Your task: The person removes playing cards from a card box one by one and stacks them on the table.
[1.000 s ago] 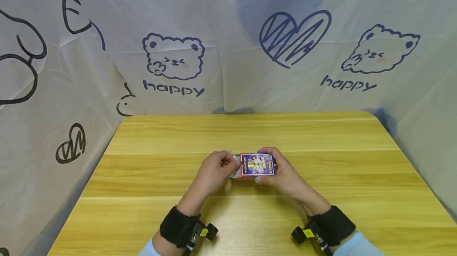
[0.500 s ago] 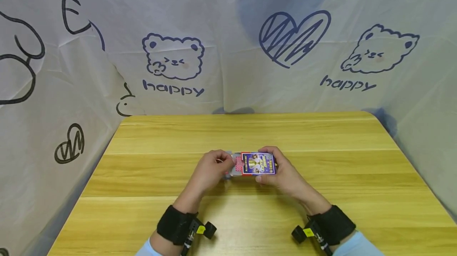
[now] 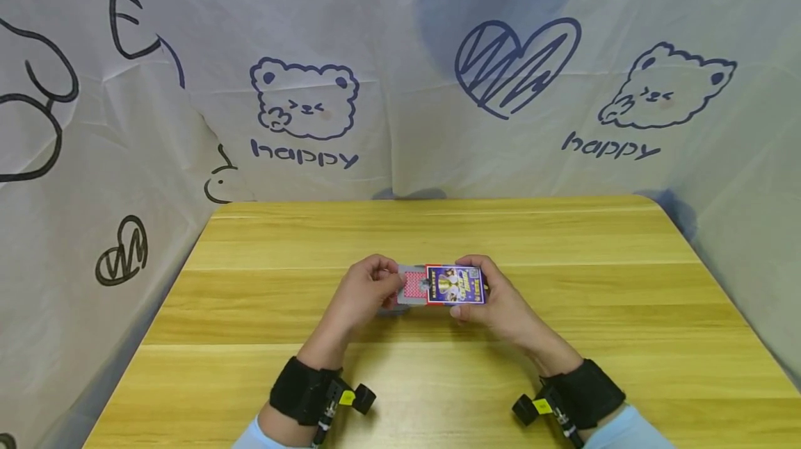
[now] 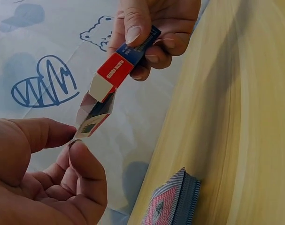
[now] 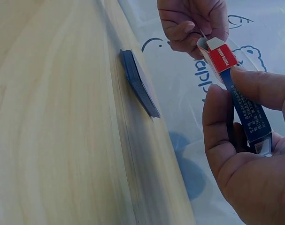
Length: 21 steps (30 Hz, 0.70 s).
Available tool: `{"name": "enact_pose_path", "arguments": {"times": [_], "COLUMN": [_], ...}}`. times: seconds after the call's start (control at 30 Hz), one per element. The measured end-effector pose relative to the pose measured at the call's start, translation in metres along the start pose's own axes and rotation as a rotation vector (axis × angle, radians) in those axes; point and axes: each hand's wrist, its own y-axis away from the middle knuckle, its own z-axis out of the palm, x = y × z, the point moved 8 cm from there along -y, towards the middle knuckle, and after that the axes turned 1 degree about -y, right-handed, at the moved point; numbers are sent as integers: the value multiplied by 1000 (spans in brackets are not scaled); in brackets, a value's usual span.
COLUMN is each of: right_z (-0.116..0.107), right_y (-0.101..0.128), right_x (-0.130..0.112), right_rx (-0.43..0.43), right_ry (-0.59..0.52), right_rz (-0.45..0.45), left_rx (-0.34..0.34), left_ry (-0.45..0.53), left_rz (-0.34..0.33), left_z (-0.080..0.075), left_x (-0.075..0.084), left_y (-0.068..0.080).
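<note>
A purple and red card box [image 3: 455, 284] is gripped in my right hand [image 3: 484, 292], thumb on one long edge and fingers on the other. It is held above the table. My left hand [image 3: 389, 283] pinches the box's opened end flap [image 4: 93, 117] between thumb and forefinger. In the left wrist view the box [image 4: 128, 56] shows its red end panel, with the left hand [image 4: 72, 138] below it. A deck of red-backed cards [image 3: 411, 288] lies flat on the table beneath the hands, also seen as the deck [image 4: 173, 201] and the deck [image 5: 137, 82]. The right wrist view shows the box [image 5: 245, 112].
The yellow wooden table [image 3: 438, 233] has a printed white cloth [image 3: 300, 101] hanging behind it and along both sides. Black camera straps sit on both wrists [image 3: 300, 390].
The box has shifted slightly right and up in my right hand. My left hand has drawn the flap outward, and more of the deck's red back now shows between the hands.
</note>
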Motion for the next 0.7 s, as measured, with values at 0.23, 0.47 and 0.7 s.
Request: {"name": "enact_pose_path", "arguments": {"times": [0.23, 0.47, 0.7], "right_z": [-1, -1, -4], "right_y": [2, 1, -1], "right_x": [-2, -1, 2], "right_rx": [2, 0, 53], "right_ry": [10, 11, -10], "right_rz": [1, -3, 23], "left_rx": [17, -3, -107], "left_ry": [-4, -1, -56], "left_rz": [-27, -54, -95], "left_z": [-3, -5, 1], "left_x": [-1, -4, -8], "left_y": [-2, -3, 0]}}
